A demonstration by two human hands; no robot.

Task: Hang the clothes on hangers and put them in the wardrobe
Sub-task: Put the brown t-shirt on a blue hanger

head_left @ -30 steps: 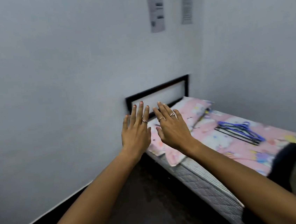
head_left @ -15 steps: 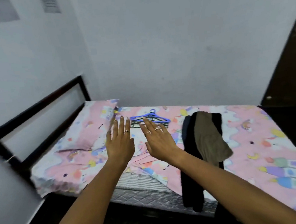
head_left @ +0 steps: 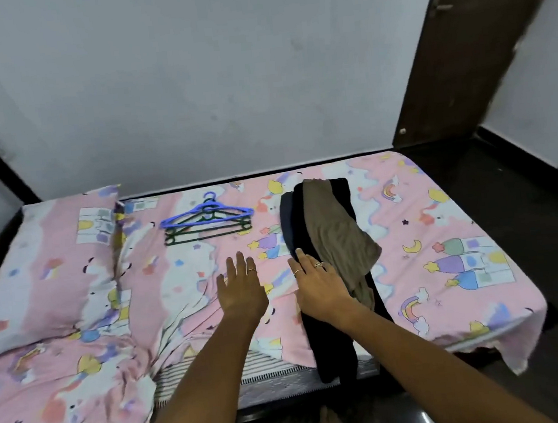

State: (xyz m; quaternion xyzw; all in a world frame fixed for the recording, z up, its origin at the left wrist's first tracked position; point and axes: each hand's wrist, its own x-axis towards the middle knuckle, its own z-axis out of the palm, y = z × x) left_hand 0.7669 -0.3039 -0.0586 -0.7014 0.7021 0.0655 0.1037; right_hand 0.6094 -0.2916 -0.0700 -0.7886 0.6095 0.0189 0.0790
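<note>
**Clothes and hangers laid out, both hands reaching in**

Pale walls close off the far side of the room, with a dark wooden door or wardrobe panel (head_left: 453,45) standing at the right; whether it is the wardrobe itself cannot be told. Below runs the bed (head_left: 444,228), covered in a pink cartoon-print sheet, with a matching pillow (head_left: 53,269) at its left end.

A stack of clothes (head_left: 327,227) lies across the middle of the bed, an olive-brown garment on top of dark ones, the dark cloth trailing over the near edge. Well to its left, toward the wall, sits a small pile of hangers (head_left: 207,220), one blue over dark green ones.

Neither hand holds anything. The right hand (head_left: 318,284) is flat and spread, fingers straight, at the left edge of the clothes stack. The left hand (head_left: 241,292) hovers over bare sheet with its grip wide too.

Judging by this, picking the first garment is the step in hand. It would go best to lift only the olive piece by its upper edge, so the dark ones stay put, while the left hand fetches the top hanger.
</note>
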